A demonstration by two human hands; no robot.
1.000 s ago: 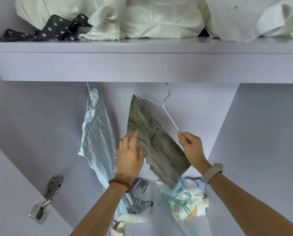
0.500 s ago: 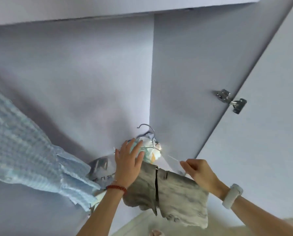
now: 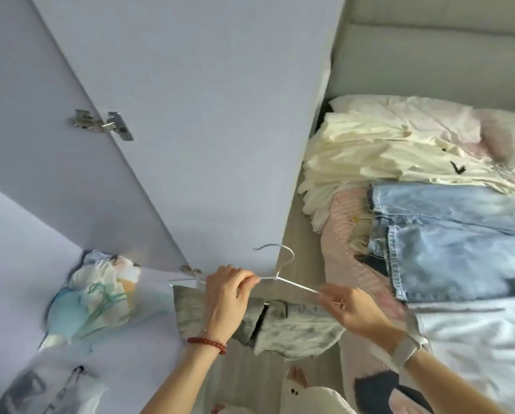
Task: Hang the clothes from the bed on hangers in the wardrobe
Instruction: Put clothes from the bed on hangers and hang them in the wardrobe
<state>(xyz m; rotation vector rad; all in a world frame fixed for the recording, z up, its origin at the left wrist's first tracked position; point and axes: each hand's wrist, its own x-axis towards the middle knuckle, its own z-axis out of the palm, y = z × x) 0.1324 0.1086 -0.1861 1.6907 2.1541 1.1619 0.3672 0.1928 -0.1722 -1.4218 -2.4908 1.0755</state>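
Left hand (image 3: 225, 297) curled round left arm of white wire hanger (image 3: 275, 274), close to the neck; red bead bracelet (image 3: 207, 343) on that wrist. Right hand (image 3: 350, 309) pinching right arm of same hanger near its tip, fingers curled; pale watch band (image 3: 407, 349) on the wrist. Hook of hanger pointing up, free, in front of lower edge of lilac wardrobe door (image 3: 190, 115). Grey mottled shorts (image 3: 292, 324) draped under the hanger, hanging between both hands, partly hidden behind left hand; waistband opening visible in the middle. Held off the bed (image 3: 474, 339), just beside its left edge, over the floor strip between wardrobe and bed.

On bed near left edge: folded light-blue jeans (image 3: 450, 237), cream garment pile (image 3: 370, 156) toward head end, pink striped fabric (image 3: 343, 231) under both. White sheet toward near edge. Dark item at near edge, cannot tell what.

Metal hinge (image 3: 104, 125) on door, upper left. Second small hinge (image 3: 190, 269) at door's bottom, just left of left hand. Crumpled white and teal printed bundle (image 3: 95, 297) on wardrobe floor, left of shorts. Grey and white bag (image 3: 41, 389) at bottom left corner. Bare toes (image 3: 296, 379) below shorts, white slipper with dot eyes (image 3: 304, 395) beside them.
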